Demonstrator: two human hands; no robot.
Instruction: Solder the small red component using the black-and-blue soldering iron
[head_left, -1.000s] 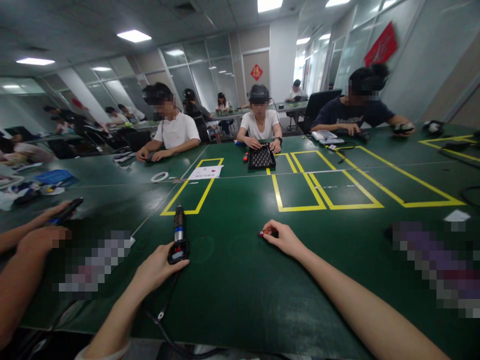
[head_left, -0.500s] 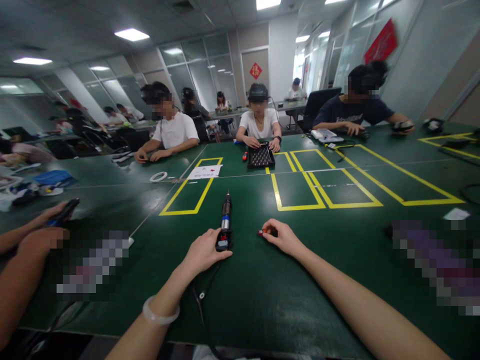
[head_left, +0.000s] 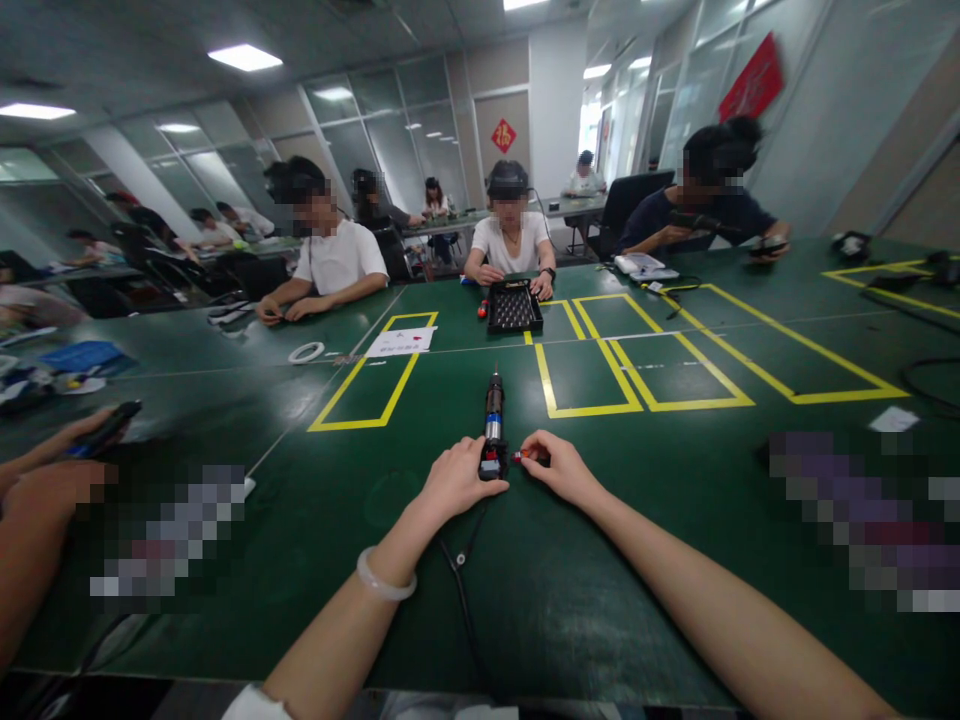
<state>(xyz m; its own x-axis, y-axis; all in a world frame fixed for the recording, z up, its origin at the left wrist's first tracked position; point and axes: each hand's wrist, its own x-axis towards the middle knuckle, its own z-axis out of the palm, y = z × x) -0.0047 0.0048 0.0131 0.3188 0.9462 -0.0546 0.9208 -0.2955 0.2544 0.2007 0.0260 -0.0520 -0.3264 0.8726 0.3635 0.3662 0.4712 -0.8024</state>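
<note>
My left hand (head_left: 461, 474) is closed around the rear of an electric screwdriver (head_left: 493, 415) on the green table. The tool points away from me with a thin bit at its tip. Its rear housing stands open, with small red and grey parts showing inside. A black cable (head_left: 466, 590) runs from its back toward the front edge. Just right of it, my right hand (head_left: 559, 470) pinches a small red part (head_left: 517, 457) between thumb and fingertips. The part's exact kind is too small to tell, and the fingers hide some of it. A narrow gap separates it from the screwdriver.
Yellow tape rectangles (head_left: 589, 410) mark the green table (head_left: 600, 620). Across it, a person sits behind a black tray (head_left: 514, 308) of small pieces. A white paper (head_left: 400, 342) and a white ring (head_left: 306, 353) lie left. At far left, another person's hand holds a dark tool (head_left: 105, 430).
My left hand has carried the electric screwdriver from the left across to beside my right hand, its cable trailing. The right hand has stayed nearly in place, still pinching the small red part.
</note>
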